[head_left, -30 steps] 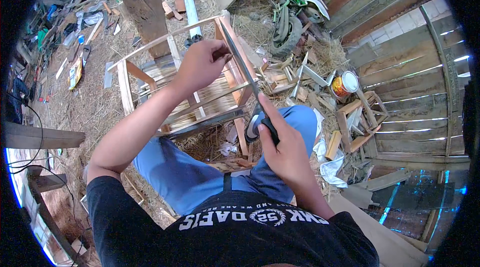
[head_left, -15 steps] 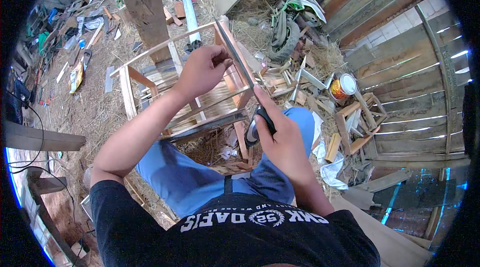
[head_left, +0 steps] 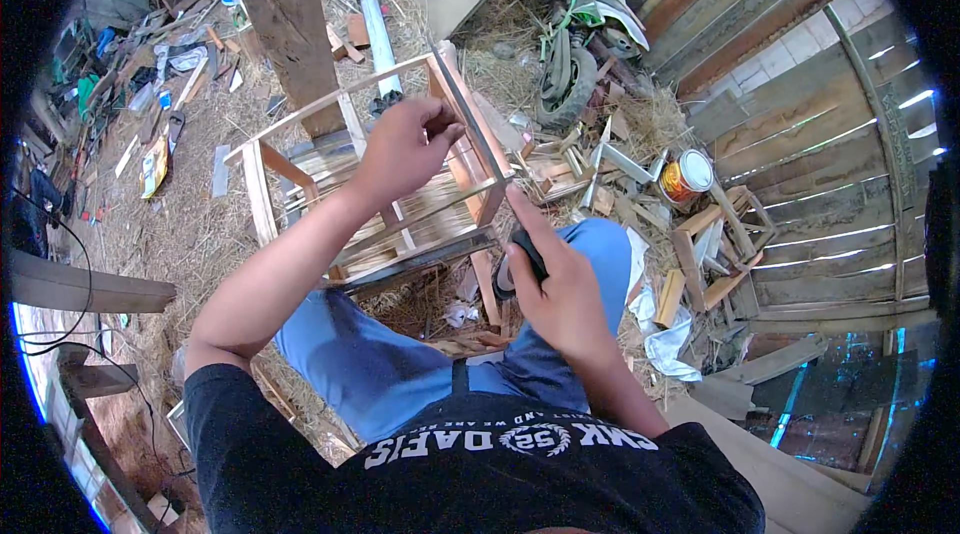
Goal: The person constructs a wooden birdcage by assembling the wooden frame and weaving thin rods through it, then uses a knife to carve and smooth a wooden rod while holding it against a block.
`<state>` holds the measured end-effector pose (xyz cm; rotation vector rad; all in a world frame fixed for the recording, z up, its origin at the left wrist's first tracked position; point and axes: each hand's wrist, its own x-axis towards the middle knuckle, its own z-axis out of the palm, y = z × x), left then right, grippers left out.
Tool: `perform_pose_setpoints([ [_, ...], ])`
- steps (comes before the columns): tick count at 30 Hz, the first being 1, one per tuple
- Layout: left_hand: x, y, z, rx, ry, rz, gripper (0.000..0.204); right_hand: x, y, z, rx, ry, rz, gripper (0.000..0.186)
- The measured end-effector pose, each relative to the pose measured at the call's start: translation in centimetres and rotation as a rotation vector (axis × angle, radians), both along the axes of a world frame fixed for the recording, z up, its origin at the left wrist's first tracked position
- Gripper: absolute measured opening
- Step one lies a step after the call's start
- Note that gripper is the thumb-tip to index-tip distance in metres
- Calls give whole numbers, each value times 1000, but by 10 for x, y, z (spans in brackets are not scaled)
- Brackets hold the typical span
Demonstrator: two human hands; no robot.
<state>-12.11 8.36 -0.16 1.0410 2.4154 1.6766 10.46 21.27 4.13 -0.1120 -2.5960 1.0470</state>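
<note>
My right hand (head_left: 555,299) grips the black handle of a long, thin, dark-bladed saw (head_left: 470,119), its index finger stretched toward the blade. That blade lies along the right edge of a small pale wooden frame (head_left: 260,194), which stands between my knees with slats inside it. My left hand (head_left: 405,149) is over the frame just left of the blade, fingers curled; whatever they hold, if anything, is hidden.
A thick wooden post (head_left: 275,24) rises behind the frame. Rightward are a motorbike wheel (head_left: 560,94), a paint bucket (head_left: 690,174), a scrap wooden frame (head_left: 685,264) and a plank wall (head_left: 810,184). A cable (head_left: 85,264) hangs at left. Straw and offcuts litter the floor.
The saw has slid a little forward along the frame's edge, away from me, then slightly back. The view has shifted slightly; my left hand stays over the frame with curled fingers.
</note>
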Motion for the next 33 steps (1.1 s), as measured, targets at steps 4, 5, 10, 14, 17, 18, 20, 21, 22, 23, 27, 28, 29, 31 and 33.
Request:
perform_pose_setpoints([
  [4, 4, -4, -3, 45, 112, -58, 15, -20, 0, 4, -6, -108, -21, 63],
  [5, 3, -4, -1, 43, 128, -62, 14, -30, -1, 3, -1, -171, -41, 63],
  [10, 0, -3, -3, -2, 46, -37, 14, -18, 4, -14, 36, 44, 4, 63],
  [14, 3, -6, 3, -83, 164, -115, 15, -35, 2, -8, 20, -49, -28, 63],
  [17, 3, -4, 1, -30, 41, -63, 14, -44, 1, -14, 3, -63, -27, 63],
  [18, 1, -4, 0, -32, 43, -60, 14, -42, 1, -18, -1, 52, 5, 63],
  [20, -1, -3, -1, -9, 69, -80, 13, -28, 1, -18, 8, 4, -11, 63],
  [21, 0, -3, 0, -10, 67, -79, 13, -25, 1, -18, 6, 33, -13, 61],
  [22, 2, -4, 3, -31, 53, -98, 13, -24, 2, -18, 3, 63, -16, 59],
  [23, 5, -5, 4, -55, 40, -125, 13, -30, 1, -15, -1, 60, -23, 59],
  [27, 5, -8, -2, -2, -4, -93, 14, -53, -2, -10, 4, -78, -29, 63],
  [28, 6, -7, 0, -28, 17, -78, 14, -53, -1, -14, 24, -23, -17, 63],
  [29, 6, -7, 1, -51, 35, -68, 15, -46, 2, -20, 1, -2, -19, 63],
  [31, 4, -6, 3, -68, 39, -73, 15, -27, 2, -21, -10, 39, -1, 63],
  [33, 2, -5, 3, -81, 50, -94, 15, -25, 1, -17, -17, 87, 0, 63],
])
